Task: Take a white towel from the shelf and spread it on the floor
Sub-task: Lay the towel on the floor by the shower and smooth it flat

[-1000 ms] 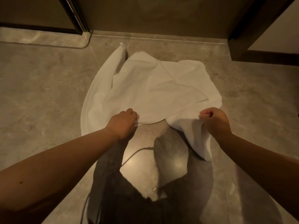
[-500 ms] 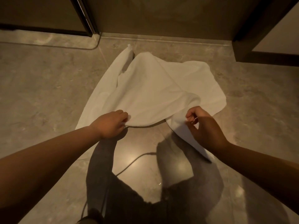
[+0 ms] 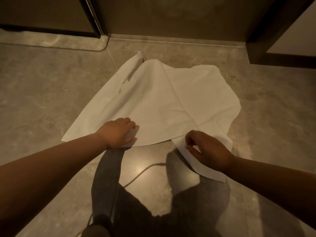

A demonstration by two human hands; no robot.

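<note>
The white towel [image 3: 159, 103] lies rumpled on the grey stone floor [image 3: 42, 93], partly doubled over itself with creases and a folded strip at its far left. My left hand [image 3: 118, 132] presses on the towel's near edge, fingers curled over the cloth. My right hand [image 3: 205, 149] rests on the near right corner, which is folded back toward me, and pinches the cloth between thumb and fingers.
A dark door and frame [image 3: 92, 16] stand behind the towel, with a raised floor sill [image 3: 51, 47] at the left. A dark doorpost [image 3: 261, 47] is at the right. My shadow and a thin cable [image 3: 142, 173] cross the floor near me.
Both hands have come down toward the floor with the towel's near edge. The left hand now presses the edge flat; the right hand has moved inward and lowered its folded corner.
</note>
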